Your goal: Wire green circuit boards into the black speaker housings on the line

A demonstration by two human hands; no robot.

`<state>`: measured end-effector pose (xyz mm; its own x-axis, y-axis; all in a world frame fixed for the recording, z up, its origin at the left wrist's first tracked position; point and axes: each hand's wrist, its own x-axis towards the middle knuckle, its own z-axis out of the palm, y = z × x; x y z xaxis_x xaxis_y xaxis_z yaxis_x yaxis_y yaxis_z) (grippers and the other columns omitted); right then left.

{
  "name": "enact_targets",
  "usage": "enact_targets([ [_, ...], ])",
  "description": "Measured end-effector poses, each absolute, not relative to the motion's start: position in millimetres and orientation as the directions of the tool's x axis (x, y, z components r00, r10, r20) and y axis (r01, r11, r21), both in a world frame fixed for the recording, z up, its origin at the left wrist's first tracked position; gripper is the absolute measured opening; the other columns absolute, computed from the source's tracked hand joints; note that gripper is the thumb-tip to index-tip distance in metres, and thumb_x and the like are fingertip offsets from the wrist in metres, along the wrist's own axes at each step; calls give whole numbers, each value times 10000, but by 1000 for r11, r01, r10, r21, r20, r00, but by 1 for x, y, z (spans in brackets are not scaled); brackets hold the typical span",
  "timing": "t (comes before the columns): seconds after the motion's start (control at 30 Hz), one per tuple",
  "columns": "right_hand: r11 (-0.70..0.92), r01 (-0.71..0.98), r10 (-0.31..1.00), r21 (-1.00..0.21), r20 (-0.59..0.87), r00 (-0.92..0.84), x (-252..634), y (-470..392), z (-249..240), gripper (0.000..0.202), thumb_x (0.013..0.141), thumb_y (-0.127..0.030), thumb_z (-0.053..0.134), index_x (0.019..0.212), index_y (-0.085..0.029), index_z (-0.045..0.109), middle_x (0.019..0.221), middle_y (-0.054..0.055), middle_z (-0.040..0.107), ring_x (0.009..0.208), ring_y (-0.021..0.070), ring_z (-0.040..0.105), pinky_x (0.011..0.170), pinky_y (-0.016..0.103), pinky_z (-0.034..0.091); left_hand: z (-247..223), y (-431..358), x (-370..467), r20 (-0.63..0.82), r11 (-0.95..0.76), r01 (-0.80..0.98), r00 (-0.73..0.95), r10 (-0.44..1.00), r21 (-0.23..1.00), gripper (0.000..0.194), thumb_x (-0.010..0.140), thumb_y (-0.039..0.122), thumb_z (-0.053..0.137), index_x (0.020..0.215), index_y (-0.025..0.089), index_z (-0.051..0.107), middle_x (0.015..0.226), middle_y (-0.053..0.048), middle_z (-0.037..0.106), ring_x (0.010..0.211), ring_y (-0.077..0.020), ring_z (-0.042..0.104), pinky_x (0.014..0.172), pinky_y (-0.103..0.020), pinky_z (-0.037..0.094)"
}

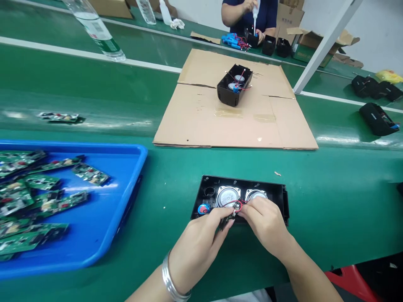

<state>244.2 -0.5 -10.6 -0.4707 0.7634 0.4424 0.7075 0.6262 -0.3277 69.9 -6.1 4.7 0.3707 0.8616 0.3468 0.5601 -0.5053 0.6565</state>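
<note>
A black speaker housing [277,197] lies open on the green table, with two round silver speakers [228,196] and a blue-wrapped cylinder [204,209] inside. Above its near edge my left hand [201,239], a silver bangle at the wrist, pinches a small circuit board [225,221]. My right hand [267,222] has its fingertips pressed together at the red and black wires [239,205], beside the board's white connector. The two hands almost meet over the housing. Exactly what lies between the right fingertips is too small to tell apart from the wires.
At left a blue tray [126,205] holds several green circuit boards. Behind the housing, a cardboard sheet [189,121] bears another open housing [229,94]. A bottle [103,37] and a lone board [59,117] are at upper left. Across the bench a person [233,14] works; a white post [327,46] stands right.
</note>
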Motion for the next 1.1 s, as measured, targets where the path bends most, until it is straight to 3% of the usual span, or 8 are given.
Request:
enact_targets([
  [0.2,578,689,804,-437,451,-388,247,2,-10,267,960,-277,385,1011,-100,578,653,25,574,568,129,513,545,245,421,1,2,64,345,-569,463,483,805,680,129,906,182,404,971,224,508,776,2,725,614,-145,695,550,-205,523],
  [0.5,542,732,837,-413,345,-425,249,5,-6,223,925,-269,457,994,-132,619,788,79,597,701,167,564,596,271,475,0,0,68,249,-454,464,437,864,761,133,878,181,415,931,226,528,788,-9,722,661,-162,698,558,-217,521],
  [0.57,521,774,853,-360,249,-458,255,6,-1,500,796,-406,640,1208,-149,518,1125,162,546,1034,277,527,807,401,488,0,-3,70,212,-410,509,404,890,757,125,875,210,413,917,223,530,751,-14,715,601,-174,688,530,-235,516],
  [0.67,507,839,860,-196,53,-507,263,9,6,1061,553,-484,799,1406,-179,247,1401,198,302,1292,413,233,993,671,213,1,-6,70,142,-332,526,369,919,783,142,867,237,413,928,226,542,802,-36,721,652,-196,696,583,-266,531],
  [0.77,488,856,866,-169,-30,-500,268,8,8,983,586,-321,776,1400,-211,236,1361,160,371,1259,364,311,1031,654,145,8,-4,63,9,-229,518,393,919,824,221,827,343,514,1019,237,544,786,-29,727,667,-216,696,585,-279,538],
  [0.83,457,865,883,-208,-14,-470,279,2,6,894,593,-267,733,1367,-232,286,1352,127,384,1238,337,343,1047,591,190,16,3,57,-75,-165,475,446,892,864,484,710,459,651,1125,254,511,766,-13,729,666,-217,692,586,-273,546],
  [0.97,243,948,966,-206,140,-217,334,-11,-5,783,616,-249,635,1326,-244,302,1350,98,383,1225,310,363,991,471,326,23,50,48,-66,-111,418,387,920,902,489,752,509,561,1150,236,491,873,-29,715,778,-194,685,691,-279,557],
  [1.1,-185,974,923,-131,318,218,419,-17,-12,694,630,-439,581,1249,-194,386,1187,136,528,1063,357,493,848,496,410,5,144,52,-6,-106,609,178,984,786,506,794,342,553,1246,157,421,1257,-129,547,1132,-240,549,866,-340,512],
])
